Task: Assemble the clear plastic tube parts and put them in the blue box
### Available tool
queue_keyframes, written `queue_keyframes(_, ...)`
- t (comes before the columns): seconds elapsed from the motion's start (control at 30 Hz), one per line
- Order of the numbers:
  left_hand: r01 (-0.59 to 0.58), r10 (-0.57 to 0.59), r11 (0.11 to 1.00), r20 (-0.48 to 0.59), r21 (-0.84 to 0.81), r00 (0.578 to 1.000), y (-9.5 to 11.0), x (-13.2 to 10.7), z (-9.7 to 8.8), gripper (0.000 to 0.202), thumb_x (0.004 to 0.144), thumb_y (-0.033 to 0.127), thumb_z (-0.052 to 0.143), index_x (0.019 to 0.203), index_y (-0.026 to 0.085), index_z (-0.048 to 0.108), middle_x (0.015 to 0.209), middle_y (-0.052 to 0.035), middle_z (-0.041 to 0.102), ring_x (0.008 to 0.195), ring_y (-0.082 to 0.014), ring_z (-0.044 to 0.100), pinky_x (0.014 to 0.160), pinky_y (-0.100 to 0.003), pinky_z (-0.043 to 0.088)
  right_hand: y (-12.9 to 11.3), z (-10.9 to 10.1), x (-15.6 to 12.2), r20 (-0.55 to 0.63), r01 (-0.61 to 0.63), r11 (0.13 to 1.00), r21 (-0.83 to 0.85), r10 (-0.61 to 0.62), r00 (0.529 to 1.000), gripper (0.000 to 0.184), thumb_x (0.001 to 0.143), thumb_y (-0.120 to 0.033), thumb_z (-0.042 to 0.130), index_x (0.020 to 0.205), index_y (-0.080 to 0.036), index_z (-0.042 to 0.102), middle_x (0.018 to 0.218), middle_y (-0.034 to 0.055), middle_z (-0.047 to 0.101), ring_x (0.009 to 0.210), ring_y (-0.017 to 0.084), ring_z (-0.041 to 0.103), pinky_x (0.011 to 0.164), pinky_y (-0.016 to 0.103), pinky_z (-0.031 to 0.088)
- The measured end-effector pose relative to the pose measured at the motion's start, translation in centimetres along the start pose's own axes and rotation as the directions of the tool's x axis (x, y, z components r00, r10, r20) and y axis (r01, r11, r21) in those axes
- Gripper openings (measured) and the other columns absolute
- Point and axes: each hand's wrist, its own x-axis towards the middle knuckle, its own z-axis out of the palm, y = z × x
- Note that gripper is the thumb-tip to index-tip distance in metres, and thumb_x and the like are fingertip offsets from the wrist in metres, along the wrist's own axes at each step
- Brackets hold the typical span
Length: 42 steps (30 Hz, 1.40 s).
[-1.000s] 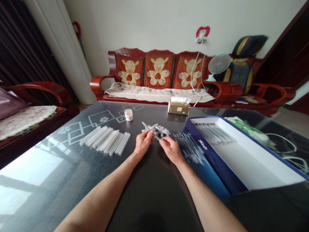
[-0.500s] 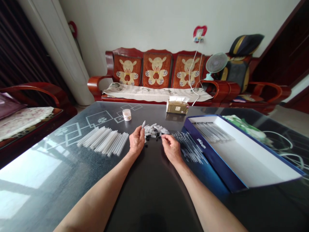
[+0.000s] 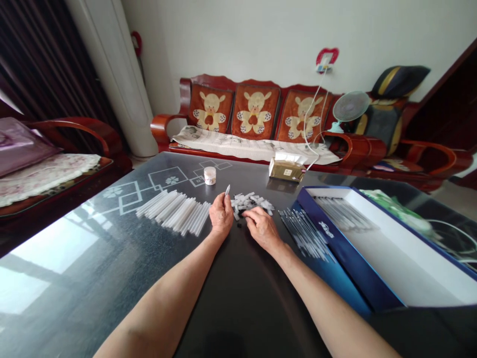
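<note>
My left hand [image 3: 221, 215] is raised just left of the pile, pinching a slim clear plastic tube [image 3: 227, 190] that stands upright from its fingertips. My right hand [image 3: 262, 228] lies low on the tabletop with its fingers curled towards the front of a loose pile of small clear plastic pieces [image 3: 252, 203]. Small black bits [image 3: 241, 214] lie by those fingertips, partly hidden by the hand. No object shows in my right hand. To the left lies a row of longer clear tubes [image 3: 173, 212], and thin clear rods [image 3: 303, 233] lie spread to the right.
An open blue box with a white inside [image 3: 346, 248] stands at the right, holding a bundle of thin rods. A small white jar [image 3: 209, 175] and a tissue pack [image 3: 286, 170] stand at the far side of the dark glass table [image 3: 93, 263]. A wooden sofa stands beyond.
My hands have parted from over the pile. The left hand has drawn back, raising the tube upright, and the right hand has moved lower and right. The camera view has shifted slightly.
</note>
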Motion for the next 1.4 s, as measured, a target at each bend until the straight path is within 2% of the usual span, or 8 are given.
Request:
queue_keyframes(0.17,0.005,-0.005,0.999,0.007,-0.032,1.000,-0.2,0.0,0.1,0.024,0.091,0.030,0.047,0.099,0.018,0.066,0.077,-0.0028,0.067,0.070,-0.0140,0.060,0.070,-0.025,0.044,-3.3,1.4,2.6,0.134,-0.163,0.942,-0.293,0.210,0.969,0.021,0.087,-0.030,0.052,0.096,-0.018,0.067,0.095,0.0108,0.068,0.086,0.022,0.065,0.075,0.030,0.048)
queue_keyframes(0.33,-0.007,0.008,0.999,0.021,-0.032,1.000,-0.3,-0.1,0.1,0.025,0.092,0.030,0.046,0.101,0.018,0.066,0.082,-0.0040,0.068,0.074,-0.0147,0.062,0.072,-0.025,0.046,-4.3,2.9,3.1,0.140,-0.266,0.901,-0.344,0.329,0.934,0.020,0.087,-0.029,0.053,0.094,-0.017,0.067,0.094,0.0135,0.068,0.086,0.023,0.065,0.073,0.031,0.047)
queue_keyframes(0.53,-0.090,0.087,0.996,0.124,0.020,0.988,0.5,-0.6,-0.3,0.025,0.092,0.029,0.046,0.106,0.018,0.065,0.092,-0.0062,0.070,0.081,-0.0167,0.064,0.076,-0.027,0.047,-1.7,2.4,1.7,-0.106,-0.098,0.989,-0.106,0.087,0.991,0.015,0.082,-0.021,0.053,0.088,-0.019,0.067,0.087,0.0116,0.063,0.076,0.021,0.061,0.071,0.033,0.049)
queue_keyframes(0.67,-0.298,0.272,0.954,0.311,0.041,0.911,1.2,-1.4,-0.5,0.027,0.093,0.029,0.047,0.113,0.022,0.064,0.094,-0.0055,0.069,0.087,-0.0165,0.064,0.076,-0.024,0.047,1.1,0.8,-0.2,-0.262,-0.059,0.990,0.130,0.091,0.961,0.019,0.084,-0.028,0.050,0.089,-0.019,0.065,0.090,0.0103,0.064,0.081,0.021,0.061,0.079,0.036,0.050)
queue_keyframes(0.8,-0.448,0.378,0.892,0.454,0.054,0.807,1.4,-1.9,-0.7,0.029,0.093,0.035,0.047,0.113,0.025,0.066,0.085,-0.0042,0.067,0.082,-0.0159,0.063,0.068,-0.021,0.046,2.9,0.2,-1.3,-0.210,-0.225,0.882,0.415,0.333,0.919,0.029,0.086,-0.039,0.049,0.102,-0.019,0.063,0.095,0.0087,0.068,0.082,0.020,0.064,0.072,0.034,0.052)
queue_keyframes(0.9,-0.512,0.419,0.856,0.489,0.069,0.765,1.4,-2.0,-0.8,0.029,0.094,0.037,0.046,0.111,0.024,0.067,0.082,-0.0045,0.065,0.083,-0.0166,0.062,0.067,-0.021,0.045,3.5,0.2,-1.2,-0.160,-0.273,0.806,0.525,0.409,0.898,0.037,0.085,-0.045,0.050,0.108,-0.019,0.064,0.103,0.0089,0.067,0.081,0.019,0.065,0.061,0.028,0.051)
queue_keyframes(1.17,-0.528,0.413,0.844,0.522,0.088,0.746,1.4,-2.0,-0.8,0.028,0.093,0.035,0.048,0.110,0.025,0.067,0.081,-0.0042,0.064,0.083,-0.0172,0.061,0.068,-0.022,0.045,4.0,-0.9,-0.5,-0.132,-0.322,0.699,0.638,0.511,0.849,0.036,0.080,-0.043,0.052,0.101,-0.018,0.068,0.076,0.0024,0.064,0.058,0.012,0.054,0.055,0.026,0.049)
queue_keyframes(1.4,-0.553,0.414,0.828,0.562,0.095,0.716,1.6,-2.1,-0.9,0.027,0.093,0.035,0.048,0.109,0.025,0.067,0.081,-0.0048,0.064,0.083,-0.0179,0.061,0.066,-0.023,0.044,3.9,-0.6,-0.6,-0.106,-0.290,0.733,0.615,0.441,0.891,0.031,0.081,-0.044,0.053,0.093,-0.020,0.068,0.071,0.0011,0.064,0.064,0.015,0.058,0.056,0.025,0.050)
